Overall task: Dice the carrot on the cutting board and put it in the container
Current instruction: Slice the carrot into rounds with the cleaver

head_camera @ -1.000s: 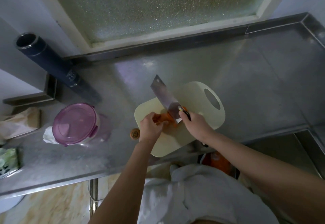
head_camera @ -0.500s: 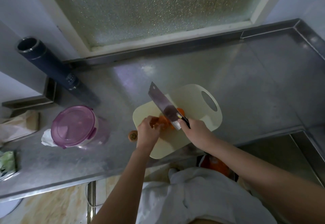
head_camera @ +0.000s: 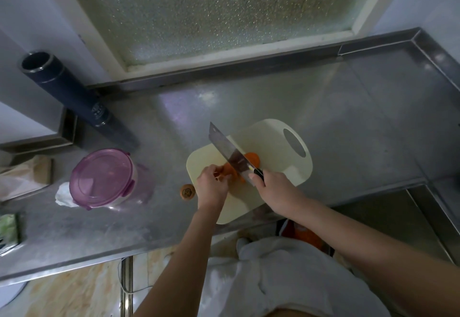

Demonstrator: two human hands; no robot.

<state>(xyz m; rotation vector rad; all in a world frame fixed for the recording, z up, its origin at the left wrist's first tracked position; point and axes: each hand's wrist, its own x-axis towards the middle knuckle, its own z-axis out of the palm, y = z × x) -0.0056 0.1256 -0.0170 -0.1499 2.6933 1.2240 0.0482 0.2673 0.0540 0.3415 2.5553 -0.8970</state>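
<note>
Carrot pinned on cutting board by left hand; right hand clenched around cleaver handle. Best: curl fingertips back, slice evenly, blade vertical.

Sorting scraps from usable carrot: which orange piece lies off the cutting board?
The small round carrot end on the steel counter, left of the cutting board. The other carrot pieces lie on the board.

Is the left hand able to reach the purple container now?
Probably yes: the container sits lid-on to the left of the left hand, with only bare counter between. That hand is now holding the carrot.
</note>
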